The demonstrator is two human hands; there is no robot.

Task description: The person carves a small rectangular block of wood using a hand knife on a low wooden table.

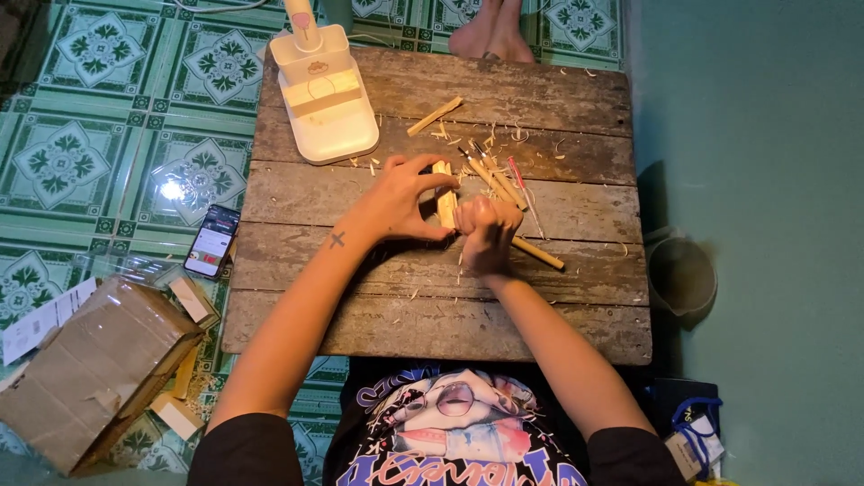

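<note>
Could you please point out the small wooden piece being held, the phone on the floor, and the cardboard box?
Wooden piece (445,200): head view, its upper middle between the hands.
Phone (212,240): head view, centre of its lit screen.
Cardboard box (94,364): head view, its top face.

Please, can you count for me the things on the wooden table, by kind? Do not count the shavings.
Lamp base: 1
Loose wood sticks: 1
Wood piece in the left hand: 1
Carving tools beside the right hand: about 4
Total: about 7
</note>
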